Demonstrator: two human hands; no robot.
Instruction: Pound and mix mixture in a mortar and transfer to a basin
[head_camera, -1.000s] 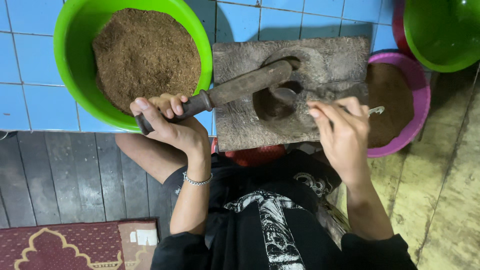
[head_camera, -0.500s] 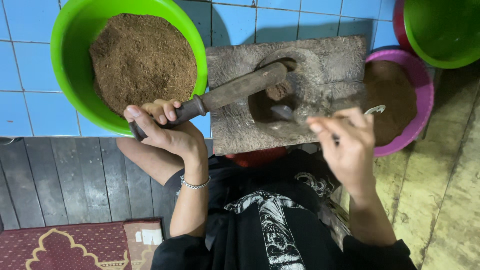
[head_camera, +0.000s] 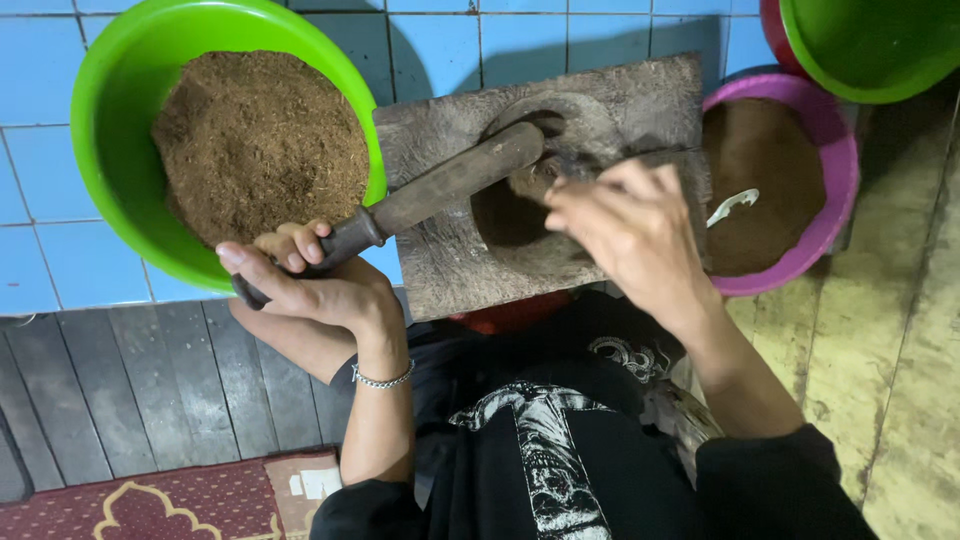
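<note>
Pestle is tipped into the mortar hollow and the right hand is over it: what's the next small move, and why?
Probably press the pestle down and grind. Its head already sits at the edge of the hollow in the stone mortar, the left hand grips the handle, and the right hand hovers over the hollow, so lift those fingers clear first.

A home floor used as a workplace: blue tiles (head_camera: 40, 180), grey wooden boards (head_camera: 130, 400), a red patterned rug (head_camera: 150, 505), plastic bowls (head_camera: 120, 90).
</note>
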